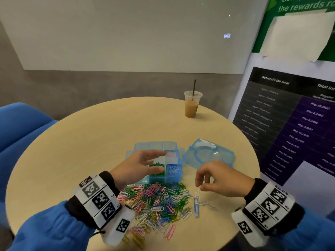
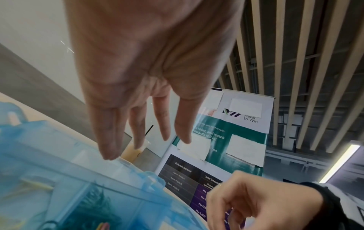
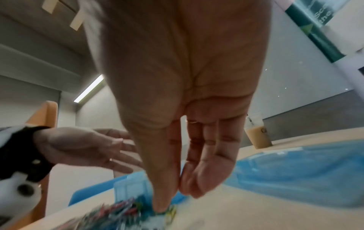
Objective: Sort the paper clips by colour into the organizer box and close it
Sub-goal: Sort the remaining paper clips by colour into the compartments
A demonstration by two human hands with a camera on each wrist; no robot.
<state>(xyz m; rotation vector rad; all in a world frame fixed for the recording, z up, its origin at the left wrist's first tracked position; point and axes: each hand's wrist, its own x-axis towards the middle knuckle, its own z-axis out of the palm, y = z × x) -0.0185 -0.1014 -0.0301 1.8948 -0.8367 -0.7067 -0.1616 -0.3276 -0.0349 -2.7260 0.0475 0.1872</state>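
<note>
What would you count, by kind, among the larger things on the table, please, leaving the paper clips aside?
Blue organizer box: 1
Blue lid, lying beside the box: 1
Plastic cup of iced coffee with a straw: 1
Total: 3

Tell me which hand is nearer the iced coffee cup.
Left, though only slightly. The left hand hovers open over the organizer box, below-left of the iced coffee cup. The right hand pinches clips nearer the person, below-right of it.
</note>
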